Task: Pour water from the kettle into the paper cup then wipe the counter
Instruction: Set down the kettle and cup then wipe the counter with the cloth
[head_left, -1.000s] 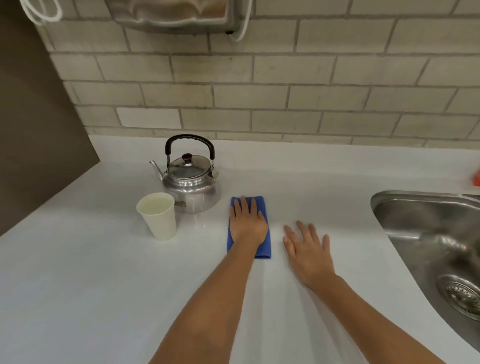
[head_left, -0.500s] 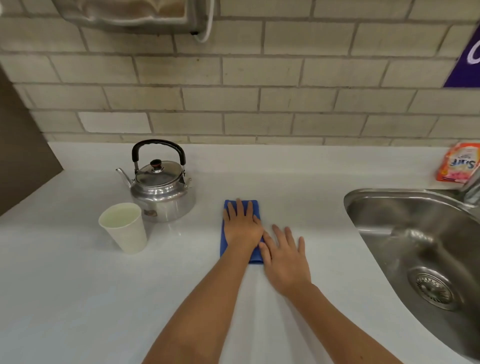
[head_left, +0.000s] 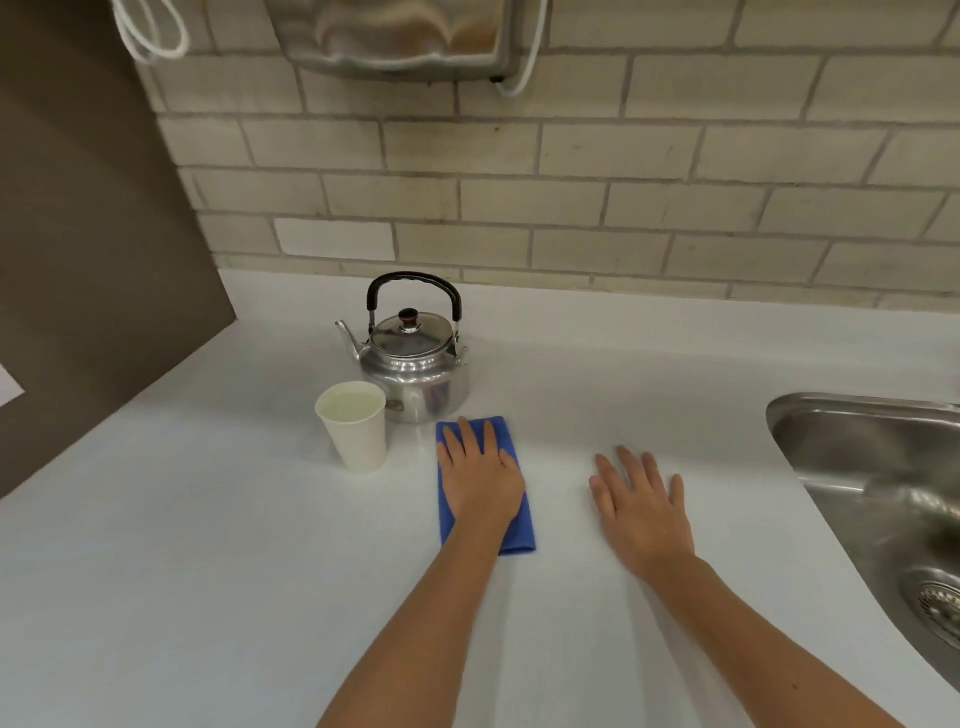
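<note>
A steel kettle (head_left: 413, 364) with a black handle stands upright at the back of the white counter (head_left: 208, 571). Just in front of its spout side stands a white paper cup (head_left: 356, 431) with water in it. A folded blue cloth (head_left: 521, 530) lies on the counter right of the cup, its far edge close to the kettle's base. My left hand (head_left: 480, 480) presses flat on the cloth and covers its middle. Apart from the cloth, to the right, my right hand (head_left: 641, 512) rests flat on the bare counter with spread fingers.
A steel sink (head_left: 857, 457) is set into the counter at the right, its drain near the frame's edge. A tiled wall runs along the back with a metal dispenser (head_left: 400, 36) mounted above the kettle. A brown panel (head_left: 78, 234) bounds the counter on the left.
My left hand has slid the cloth left, closer to the kettle and cup. My right hand, beside the cloth half a second ago, now lies apart from it to the right.
</note>
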